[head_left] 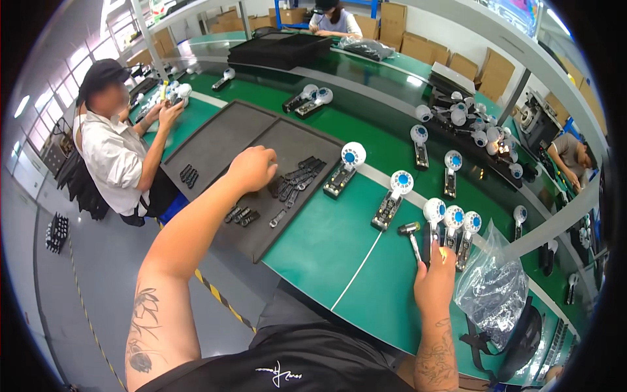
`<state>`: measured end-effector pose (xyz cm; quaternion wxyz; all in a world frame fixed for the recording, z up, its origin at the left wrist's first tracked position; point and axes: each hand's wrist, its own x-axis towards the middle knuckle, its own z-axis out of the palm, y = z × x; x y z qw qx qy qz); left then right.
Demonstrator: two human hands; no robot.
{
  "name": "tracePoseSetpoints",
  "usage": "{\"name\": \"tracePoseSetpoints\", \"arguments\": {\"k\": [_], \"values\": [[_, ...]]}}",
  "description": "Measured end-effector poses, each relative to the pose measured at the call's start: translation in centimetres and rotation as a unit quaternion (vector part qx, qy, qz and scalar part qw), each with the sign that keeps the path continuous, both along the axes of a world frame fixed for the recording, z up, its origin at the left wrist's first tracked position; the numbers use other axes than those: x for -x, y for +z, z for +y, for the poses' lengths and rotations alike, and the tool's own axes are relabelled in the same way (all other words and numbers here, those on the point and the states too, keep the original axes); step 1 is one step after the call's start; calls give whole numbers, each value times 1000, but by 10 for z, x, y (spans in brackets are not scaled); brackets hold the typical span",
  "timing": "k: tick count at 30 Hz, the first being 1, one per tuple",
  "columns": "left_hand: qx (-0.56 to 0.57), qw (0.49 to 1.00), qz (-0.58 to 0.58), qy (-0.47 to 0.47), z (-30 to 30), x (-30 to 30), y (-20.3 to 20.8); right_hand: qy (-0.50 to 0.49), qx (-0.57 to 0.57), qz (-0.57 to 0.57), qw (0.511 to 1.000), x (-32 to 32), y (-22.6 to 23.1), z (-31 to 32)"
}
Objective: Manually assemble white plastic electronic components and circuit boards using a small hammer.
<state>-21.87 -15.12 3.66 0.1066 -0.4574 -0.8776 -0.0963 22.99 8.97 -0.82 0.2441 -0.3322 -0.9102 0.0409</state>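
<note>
My left hand [252,171] is over a dark grey tray [215,130], its fingers curled down beside a heap of small black plastic parts [304,175]; whatever they pinch is hidden. My right hand [436,277] grips a small hammer [414,240] with a dark head and pale handle. Close beyond its fingertips stand three handheld units [453,225], each with a round white head, a blue centre and a dark handle. Two similar units [390,201] lie left of the hammer, their handles showing inner parts.
A clear plastic bag [493,287] and a black pouch [522,343] lie right of my right hand. More units [419,145] sit on the green belt. A co-worker [117,144] handles a unit at the left. A metal rail [555,228] crosses the right side.
</note>
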Motion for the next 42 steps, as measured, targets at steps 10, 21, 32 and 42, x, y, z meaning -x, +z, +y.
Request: {"name": "tracePoseSetpoints", "arguments": {"k": [10, 21, 32, 42], "values": [[-76, 981, -137, 113, 99, 125, -20, 11, 94, 66, 993, 13, 3, -2], [-2, 990, -25, 138, 240, 135, -50, 22, 110, 73, 991, 20, 1, -3], [-404, 667, -625, -32, 159, 137, 5, 29, 148, 20, 988, 23, 7, -2], [-430, 611, -664, -20, -90, 41, 53, 134, 109, 110, 979, 14, 18, -25]]}}
